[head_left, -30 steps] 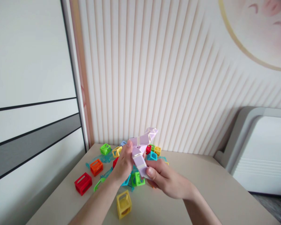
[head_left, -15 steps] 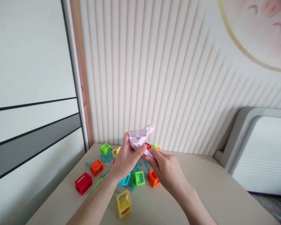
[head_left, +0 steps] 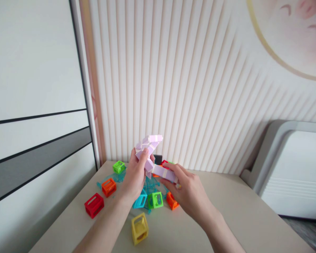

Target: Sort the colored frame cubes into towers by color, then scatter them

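Note:
A lilac-and-white snake puzzle (head_left: 147, 163), made of jointed wedge segments, is held up over the table between both hands. My left hand (head_left: 137, 168) is closed round its folded upper part, thumb lying across the segments. Between the thumb and fingers of my right hand (head_left: 185, 182) is the straight end that sticks out to the lower right. Below and behind the hands lie hollow plastic cubes, among them a green cube (head_left: 155, 200), a blue cube (head_left: 140, 199) and an orange cube (head_left: 172, 200), the last partly covered by my right hand.
On the table (head_left: 226, 214) lie a yellow cube (head_left: 139, 229) near the front, a red cube (head_left: 94, 205), another orange cube (head_left: 109, 187) and a green cube (head_left: 118, 167) at left. Clear blue plastic pieces (head_left: 118, 176) spread among them. A ribbed wall (head_left: 168, 77) stands behind.
The snake puzzle has been twisted: its lower end now stretches straight out toward my right hand. My left hand has shifted slightly left and up with the folded part.

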`<state>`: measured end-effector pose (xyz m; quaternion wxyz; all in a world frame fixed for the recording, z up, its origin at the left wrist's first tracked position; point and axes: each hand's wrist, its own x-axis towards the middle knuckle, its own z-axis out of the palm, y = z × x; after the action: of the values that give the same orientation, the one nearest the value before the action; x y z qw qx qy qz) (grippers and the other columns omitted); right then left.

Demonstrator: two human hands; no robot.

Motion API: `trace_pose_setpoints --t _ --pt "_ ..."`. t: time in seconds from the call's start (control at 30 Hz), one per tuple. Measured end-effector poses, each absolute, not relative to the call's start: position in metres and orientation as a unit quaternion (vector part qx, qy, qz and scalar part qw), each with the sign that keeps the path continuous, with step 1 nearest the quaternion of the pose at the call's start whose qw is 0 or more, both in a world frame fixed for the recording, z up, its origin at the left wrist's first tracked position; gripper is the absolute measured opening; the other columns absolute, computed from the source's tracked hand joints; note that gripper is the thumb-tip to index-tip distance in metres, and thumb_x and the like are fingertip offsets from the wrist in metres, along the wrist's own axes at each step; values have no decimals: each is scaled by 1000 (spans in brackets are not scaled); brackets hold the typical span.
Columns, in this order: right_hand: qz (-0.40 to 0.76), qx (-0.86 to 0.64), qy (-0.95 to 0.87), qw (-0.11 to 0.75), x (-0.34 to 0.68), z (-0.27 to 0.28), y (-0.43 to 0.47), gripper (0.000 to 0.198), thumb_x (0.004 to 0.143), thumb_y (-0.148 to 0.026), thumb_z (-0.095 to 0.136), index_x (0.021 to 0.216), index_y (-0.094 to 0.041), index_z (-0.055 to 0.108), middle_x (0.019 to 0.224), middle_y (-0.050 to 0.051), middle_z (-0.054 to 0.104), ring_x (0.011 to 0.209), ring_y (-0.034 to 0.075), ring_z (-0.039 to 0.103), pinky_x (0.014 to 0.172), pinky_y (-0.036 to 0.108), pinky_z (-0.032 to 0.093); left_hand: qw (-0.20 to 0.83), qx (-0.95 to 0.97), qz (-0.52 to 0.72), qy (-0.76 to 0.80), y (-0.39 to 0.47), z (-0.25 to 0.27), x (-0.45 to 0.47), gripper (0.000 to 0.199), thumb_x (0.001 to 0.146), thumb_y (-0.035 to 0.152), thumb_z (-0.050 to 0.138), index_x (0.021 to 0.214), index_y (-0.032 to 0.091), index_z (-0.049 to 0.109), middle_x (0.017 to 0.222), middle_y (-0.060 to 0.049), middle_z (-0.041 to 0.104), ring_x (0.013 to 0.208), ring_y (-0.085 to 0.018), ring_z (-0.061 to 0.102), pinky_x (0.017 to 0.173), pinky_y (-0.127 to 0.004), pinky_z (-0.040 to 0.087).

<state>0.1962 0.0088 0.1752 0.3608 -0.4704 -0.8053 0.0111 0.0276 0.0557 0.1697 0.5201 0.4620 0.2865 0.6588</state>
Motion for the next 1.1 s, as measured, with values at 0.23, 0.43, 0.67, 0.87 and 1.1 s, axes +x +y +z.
trace_pose_setpoints --t 0.23,0.43,0.67,0.87,1.1 --pt "-15 -422 -832 360 203 169 18 38 104 -50 46 117 -19 64 90 7 75 72 20 68 63 28 44 553 432 659 271 57 173 30 31 88 48 68 88 18 59 75 2 61 64 -11 54 53 -19 43" --pt "70 -447 -826 335 205 171 20 40 105 -49 42 116 -18 64 74 3 70 59 16 61 58 26 40 631 430 601 236 49 176 30 35 84 49 72 96 16 69 81 -3 68 70 -15 62 59 -23 48" --pt "308 -401 -819 272 206 171 19 57 103 -64 32 80 -19 57 55 -3 57 48 12 55 50 21 39 633 511 537 223 46 174 24 36 87 51 70 95 16 71 87 -7 73 77 -20 66 67 -27 51" --pt "302 -481 -729 382 214 171 22 64 101 -67 31 76 -17 63 64 2 64 59 16 62 55 25 47 669 478 504 263 57 169 18 38 86 55 70 85 17 71 66 -3 69 53 -13 58 48 -21 40" --pt "275 -472 -704 454 219 176 23 64 90 -60 64 138 -21 50 102 7 72 79 19 69 66 28 55 745 477 389 258 56 167 14 47 87 59 64 73 14 71 56 -7 67 44 -12 55 44 -21 39"
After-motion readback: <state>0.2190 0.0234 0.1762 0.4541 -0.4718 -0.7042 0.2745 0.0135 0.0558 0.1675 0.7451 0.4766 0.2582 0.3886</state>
